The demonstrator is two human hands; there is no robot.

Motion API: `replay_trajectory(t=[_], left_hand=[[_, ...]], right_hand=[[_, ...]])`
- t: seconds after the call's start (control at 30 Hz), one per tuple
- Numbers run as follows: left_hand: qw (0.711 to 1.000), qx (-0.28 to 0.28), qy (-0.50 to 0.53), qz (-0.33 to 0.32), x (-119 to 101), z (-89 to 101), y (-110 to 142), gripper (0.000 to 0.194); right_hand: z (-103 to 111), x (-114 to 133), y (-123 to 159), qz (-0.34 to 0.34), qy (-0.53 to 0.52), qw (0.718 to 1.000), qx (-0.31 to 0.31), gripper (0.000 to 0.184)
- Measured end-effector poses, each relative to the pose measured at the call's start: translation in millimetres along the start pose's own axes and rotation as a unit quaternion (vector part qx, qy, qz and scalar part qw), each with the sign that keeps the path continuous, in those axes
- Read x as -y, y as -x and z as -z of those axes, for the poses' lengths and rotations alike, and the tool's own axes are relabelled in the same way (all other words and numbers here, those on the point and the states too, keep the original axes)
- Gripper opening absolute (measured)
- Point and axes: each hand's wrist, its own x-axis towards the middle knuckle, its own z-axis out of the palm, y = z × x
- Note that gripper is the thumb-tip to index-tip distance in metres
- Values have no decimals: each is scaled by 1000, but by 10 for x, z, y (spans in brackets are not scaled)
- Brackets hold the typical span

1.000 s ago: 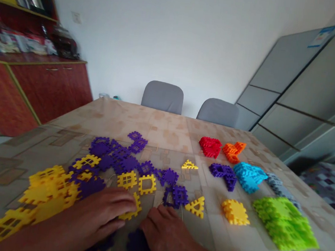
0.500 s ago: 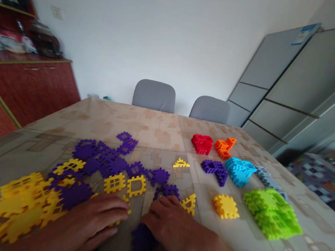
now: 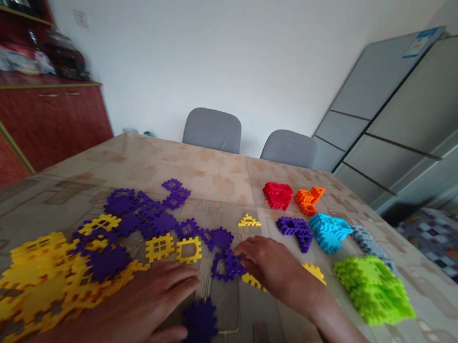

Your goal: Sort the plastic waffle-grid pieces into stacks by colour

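My left hand (image 3: 156, 300) is open, its fingers stretched low over the table. By its thumb lies a solid purple square tile (image 3: 199, 324) with toothed edges. Further forward and to the right, my right hand (image 3: 266, 260) is loosely bent, palm down, with nothing visible in it. Its fingertips are beside a purple frame tile (image 3: 225, 265), and it partly covers a yellow triangle tile (image 3: 253, 280). Two yellow window tiles, one with panes (image 3: 160, 247) and one with a single opening (image 3: 189, 250), lie beyond my left hand.
Yellow tiles (image 3: 43, 283) heap at left, and purple tiles (image 3: 138, 214) spread behind them. At right stand red (image 3: 277, 196), orange (image 3: 308, 200), purple (image 3: 296, 230), blue (image 3: 329, 232), grey (image 3: 370, 245) and green (image 3: 374, 290) stacks. Two grey chairs (image 3: 212, 130) face the table's far edge.
My right hand has moved forward and right, away from the solid purple tile, which now lies uncovered. My left hand has shifted slightly right, with its fingers more spread.
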Motion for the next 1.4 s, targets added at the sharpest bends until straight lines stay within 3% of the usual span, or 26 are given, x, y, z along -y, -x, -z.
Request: replay_trajectory(t=[0.1, 0.2, 0.4, 0.57, 0.77, 0.97, 1.1, 1.23, 1.33, 1.4], left_hand=[[1000, 25, 6, -12, -190, -72, -58, 67], [999, 40, -6, -20, -281, -193, -107, 64], [998, 45, -31, -10, -254, -350, -117, 61], [997, 72, -22, 9, -284, -309, -150, 60], [999, 40, -10, -17, -303, -222, -123, 57], [999, 28, -18, -7, -296, -125, -65, 62], [996, -76, -23, 30, -54, 29, -29, 42], [985, -155, -39, 62, 213, 249, -6, 31], [984, -155, -47, 69, 295, 309, -5, 30], [986, -140, -57, 69, 291, 272, -8, 29]], right_hand=[[11, -216, -42, -66, 31, 997, -8, 19], [-22, -328, -79, -100, 38, 994, -21, 24], [-159, -184, -211, -68, 12, 997, -30, 27], [-390, 9, -434, -74, -4, 995, -71, 48], [-483, -44, -529, -101, -32, 990, -97, 34], [-391, -269, -471, -45, -139, 983, -107, 30], [-354, -231, -360, 4, -238, 969, -73, 23], [-351, 0, -216, 51, -384, 921, 41, 25], [-339, 198, -132, 87, -340, 929, 114, 31], [-330, 284, -96, 117, -280, 946, 111, 35]])
